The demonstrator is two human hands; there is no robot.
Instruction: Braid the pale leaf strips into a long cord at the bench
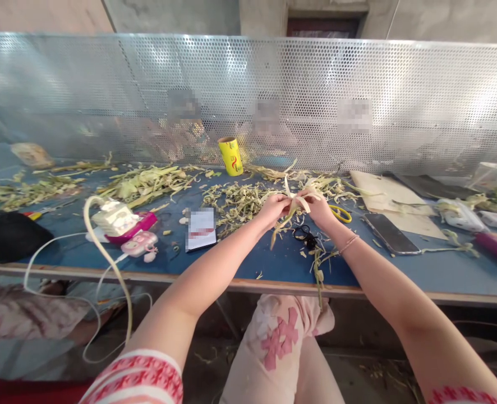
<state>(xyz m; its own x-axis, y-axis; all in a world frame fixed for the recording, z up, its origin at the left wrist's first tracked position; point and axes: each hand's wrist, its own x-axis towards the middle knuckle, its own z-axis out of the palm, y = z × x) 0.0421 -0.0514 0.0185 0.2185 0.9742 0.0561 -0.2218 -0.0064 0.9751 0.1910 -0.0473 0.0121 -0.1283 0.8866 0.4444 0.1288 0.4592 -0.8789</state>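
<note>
My left hand and my right hand meet above the middle of the blue table. Between them is a pale yellow-green plant piece with peeled, leaf-like strips, pinched by the fingers of both hands. One strip hangs toward the table and another stands up. A heap of cut plant bits lies just left of my hands, with more loose strips behind them. Beside my right wrist is a yellow ring, and a black cord lies below my hands.
At the left are plant piles, a power strip with cables and a black bag. A small device with a lit screen and a yellow tube stand nearer. A phone and cardboard lie right. Perforated metal walls the back.
</note>
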